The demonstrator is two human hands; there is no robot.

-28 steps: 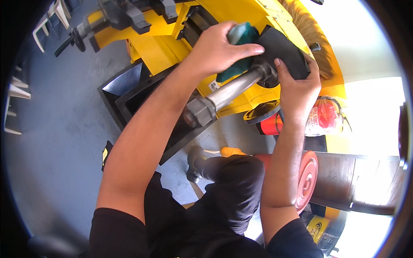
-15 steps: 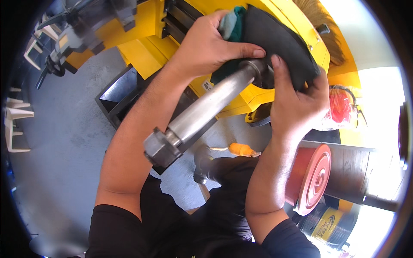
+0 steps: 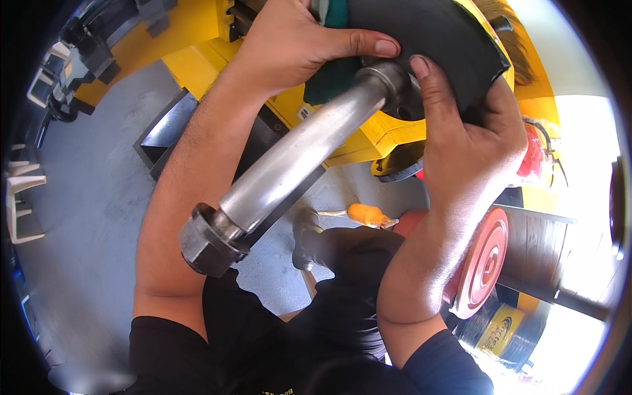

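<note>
Left hand and right hand both clamped on black rubber disc seated over steel shaft of yellow machine, probably risking pinched thumbs if pushed askew.

Hands and black curved pad set at the far end of the steel shaft, on the yellow machine.

The long grey steel shaft runs from a hexagonal end near the person up to the black curved pad. The left hand is placed left of the shaft's far end, the right hand to its right, both touching the pad. The yellow machine body stands behind; a red round disc lies lower right, above the grey floor.
</note>
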